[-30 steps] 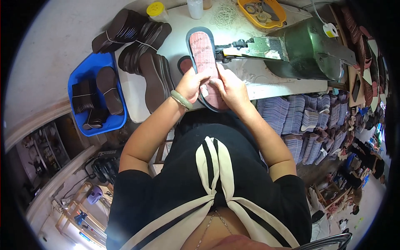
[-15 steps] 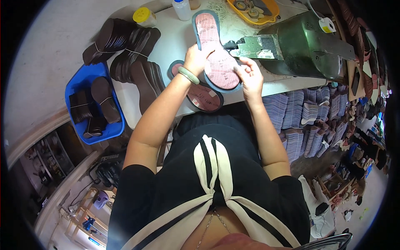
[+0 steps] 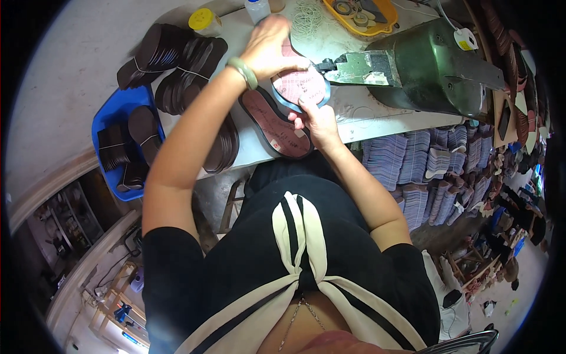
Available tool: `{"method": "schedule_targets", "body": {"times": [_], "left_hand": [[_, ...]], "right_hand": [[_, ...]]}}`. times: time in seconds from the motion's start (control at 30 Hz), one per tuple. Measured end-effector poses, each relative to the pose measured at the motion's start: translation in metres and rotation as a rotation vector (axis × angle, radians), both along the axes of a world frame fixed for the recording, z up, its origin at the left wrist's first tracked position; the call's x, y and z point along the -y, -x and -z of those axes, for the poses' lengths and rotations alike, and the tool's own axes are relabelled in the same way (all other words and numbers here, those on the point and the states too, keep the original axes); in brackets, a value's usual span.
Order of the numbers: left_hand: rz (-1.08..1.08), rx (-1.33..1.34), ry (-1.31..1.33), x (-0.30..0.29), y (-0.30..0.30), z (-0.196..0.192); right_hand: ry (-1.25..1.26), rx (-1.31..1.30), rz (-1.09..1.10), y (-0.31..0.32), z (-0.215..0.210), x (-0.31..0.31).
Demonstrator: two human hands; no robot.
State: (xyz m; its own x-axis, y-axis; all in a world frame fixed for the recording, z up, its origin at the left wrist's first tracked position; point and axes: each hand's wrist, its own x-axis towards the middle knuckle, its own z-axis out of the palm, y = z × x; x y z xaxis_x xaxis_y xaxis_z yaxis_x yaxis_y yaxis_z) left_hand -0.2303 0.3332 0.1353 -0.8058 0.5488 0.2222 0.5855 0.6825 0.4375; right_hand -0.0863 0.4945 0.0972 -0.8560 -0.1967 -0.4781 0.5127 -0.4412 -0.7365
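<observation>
A pink-patterned shoe insole (image 3: 299, 85) with a blue-grey rim lies under my hands at the head of a dark green machine (image 3: 433, 65). My left hand (image 3: 268, 50), a pale bangle at its wrist, covers the insole's far, narrow part; its thumb lies across the top and its fingertips are blurred. At the near, rounded end, my right hand (image 3: 318, 121) pinches the rim, thumb on top. The machine's narrow arm tip (image 3: 325, 65) meets the insole's right edge; the exact contact is hard to see. Just nearer, a second pink insole (image 3: 277, 127) with a dark rim rests on the table.
Tied stacks of dark brown insoles (image 3: 177, 71) stand at the left, beside a blue bin (image 3: 115, 184) holding more. At the back are a yellow-lidded jar (image 3: 203, 21), a white bottle (image 3: 257, 9) and a yellow basket (image 3: 386, 26). Striped bundles (image 3: 407, 153) are piled below the table's right side.
My left hand has slid farther along the insole, covering its narrow end. The right hand has shifted left and nearer, to the rounded end. The insole has moved slightly left, uncovering more of the second one.
</observation>
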Motion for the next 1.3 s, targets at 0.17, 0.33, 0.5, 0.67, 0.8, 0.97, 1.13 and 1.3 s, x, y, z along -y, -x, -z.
{"method": "schedule_targets", "body": {"times": [0.17, 0.33, 0.5, 0.67, 0.8, 0.97, 1.13, 1.3], "left_hand": [[0.230, 0.835, 0.105, 0.002, 0.028, -0.005], [0.086, 1.151, -0.034, 0.009, 0.020, -0.006], [0.106, 0.904, -0.107, 0.013, 0.001, 0.001], [-0.146, 0.951, -0.201, 0.011, -0.023, 0.000], [-0.192, 0.812, -0.171, 0.007, -0.039, -0.003], [-0.265, 0.704, -0.237, 0.003, -0.055, 0.005], [-0.332, 0.719, -0.322, -0.004, -0.063, 0.004], [-0.414, 0.698, -0.369, -0.009, -0.071, 0.010]], "right_hand": [[-0.148, -0.041, -0.106, 0.020, -0.009, -0.001], [-0.171, -0.003, -0.111, 0.031, -0.016, -0.006], [-0.220, -0.001, -0.097, 0.032, -0.013, -0.013], [-0.299, -0.054, -0.108, 0.033, -0.011, -0.017], [-0.416, -0.116, -0.097, 0.024, -0.020, -0.012], [-0.290, -0.118, -0.202, 0.005, -0.020, -0.016], [-0.137, -0.181, -0.222, -0.012, -0.014, -0.038], [-0.021, -0.098, -0.244, -0.023, 0.002, -0.050]]}}
